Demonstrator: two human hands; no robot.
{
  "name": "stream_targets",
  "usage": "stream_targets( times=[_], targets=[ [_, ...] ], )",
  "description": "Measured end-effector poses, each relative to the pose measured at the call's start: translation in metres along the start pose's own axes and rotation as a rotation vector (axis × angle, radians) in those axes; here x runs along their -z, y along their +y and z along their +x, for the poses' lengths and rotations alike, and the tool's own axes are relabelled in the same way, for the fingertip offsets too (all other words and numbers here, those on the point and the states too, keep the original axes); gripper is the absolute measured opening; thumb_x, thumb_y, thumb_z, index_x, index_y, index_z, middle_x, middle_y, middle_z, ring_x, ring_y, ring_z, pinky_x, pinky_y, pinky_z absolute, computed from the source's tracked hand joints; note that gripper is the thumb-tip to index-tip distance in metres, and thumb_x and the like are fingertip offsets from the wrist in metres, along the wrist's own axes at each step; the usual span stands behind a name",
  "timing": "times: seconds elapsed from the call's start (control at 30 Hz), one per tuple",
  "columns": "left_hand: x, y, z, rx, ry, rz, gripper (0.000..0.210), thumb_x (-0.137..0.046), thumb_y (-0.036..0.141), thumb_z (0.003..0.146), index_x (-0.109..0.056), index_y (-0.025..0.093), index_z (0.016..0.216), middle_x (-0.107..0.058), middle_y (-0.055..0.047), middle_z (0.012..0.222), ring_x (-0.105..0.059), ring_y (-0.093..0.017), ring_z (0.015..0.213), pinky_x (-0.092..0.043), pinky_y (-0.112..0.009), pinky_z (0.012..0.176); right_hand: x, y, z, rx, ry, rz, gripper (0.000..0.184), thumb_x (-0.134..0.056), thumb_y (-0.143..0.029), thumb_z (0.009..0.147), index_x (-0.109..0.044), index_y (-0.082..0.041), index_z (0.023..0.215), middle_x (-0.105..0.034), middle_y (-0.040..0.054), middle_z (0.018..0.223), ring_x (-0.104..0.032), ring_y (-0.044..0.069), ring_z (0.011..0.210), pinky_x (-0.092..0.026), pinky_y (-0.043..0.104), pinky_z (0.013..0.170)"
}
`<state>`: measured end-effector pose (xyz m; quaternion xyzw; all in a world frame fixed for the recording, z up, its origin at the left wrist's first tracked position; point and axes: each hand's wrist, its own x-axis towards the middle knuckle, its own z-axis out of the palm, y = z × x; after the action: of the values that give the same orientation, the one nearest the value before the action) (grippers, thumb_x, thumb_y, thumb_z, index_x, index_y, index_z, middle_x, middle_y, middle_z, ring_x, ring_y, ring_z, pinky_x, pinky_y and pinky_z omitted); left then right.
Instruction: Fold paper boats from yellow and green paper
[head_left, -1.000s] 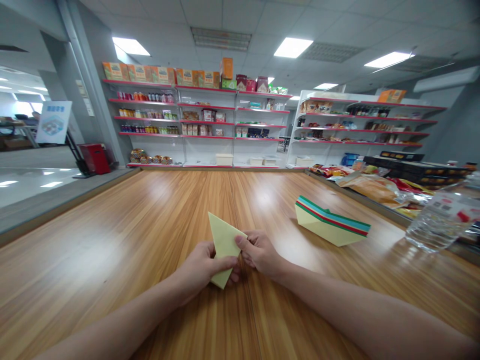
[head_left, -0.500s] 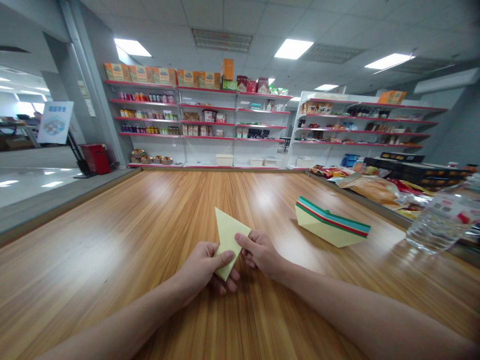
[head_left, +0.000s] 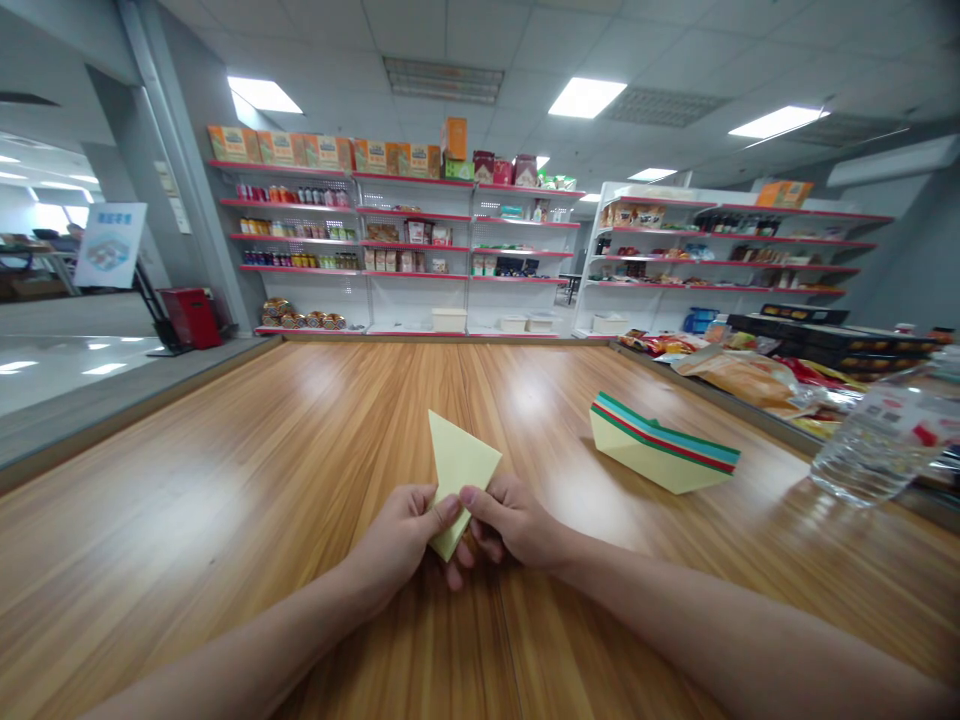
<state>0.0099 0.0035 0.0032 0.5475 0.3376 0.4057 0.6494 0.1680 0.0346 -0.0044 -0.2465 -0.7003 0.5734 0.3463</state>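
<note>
A folded sheet of pale yellow paper (head_left: 459,455) is held just above the wooden table (head_left: 247,450), one pointed corner aimed away from me. My left hand (head_left: 412,525) pinches its lower left part, thumb on top and fingers beneath. From the right side, my right hand (head_left: 517,515) grips the same paper, its thumb pressed on the face close to the left thumb. The fingers under the paper are partly hidden. To the right stands a folded paper boat (head_left: 660,450), yellow below with green, blue and red stripes along its top edge; neither hand touches it.
A clear plastic bottle (head_left: 870,440) stands at the table's right side. Beyond it lie snack packets (head_left: 750,380) and black boxes (head_left: 832,340). Stocked shelves (head_left: 412,240) line the back, and a sign (head_left: 111,245) stands at far left.
My right hand has slid down and left along the paper's edge, bringing its thumb close to the left thumb. The left hand and the paper have barely moved.
</note>
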Motion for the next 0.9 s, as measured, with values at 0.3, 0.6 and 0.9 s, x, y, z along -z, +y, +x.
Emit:
stream_targets(
  times=[0.3,0.6,0.9],
  targets=[
    [0.007,-0.001,0.006,-0.142,0.322,0.334,0.046,-0.050,0.054,0.081,-0.053,0.014,0.059,-0.057,-0.003,0.054,-0.051,-0.013,0.046,-0.034,-0.021,0.042,-0.003,-0.002,-0.004,-0.061,-0.023,-0.107,0.051,-0.043,-0.055,0.084,-0.047,-0.016,0.052,-0.037,-0.0058,0.033,-0.034,0.006,0.027,-0.025,0.017,0.029],
    [-0.008,-0.001,0.002,-0.179,0.445,0.407,0.048,-0.041,0.057,0.084,-0.049,0.017,0.058,-0.048,0.001,0.053,-0.044,-0.012,0.047,-0.031,-0.022,0.043,-0.025,-0.020,-0.014,-0.021,-0.223,-0.306,0.047,-0.032,-0.044,0.091,-0.049,-0.015,0.058,-0.043,-0.0036,0.039,-0.042,0.006,0.032,-0.033,0.014,0.034],
    [-0.012,-0.003,0.001,-0.169,0.478,0.346,0.051,-0.041,0.060,0.082,-0.048,0.017,0.056,-0.051,-0.001,0.051,-0.046,-0.014,0.046,-0.032,-0.023,0.042,-0.024,-0.021,-0.011,0.021,0.100,-0.267,0.050,-0.045,-0.053,0.084,-0.048,-0.016,0.050,-0.041,-0.0028,0.037,-0.039,0.007,0.030,-0.026,0.018,0.030]
  ],
)
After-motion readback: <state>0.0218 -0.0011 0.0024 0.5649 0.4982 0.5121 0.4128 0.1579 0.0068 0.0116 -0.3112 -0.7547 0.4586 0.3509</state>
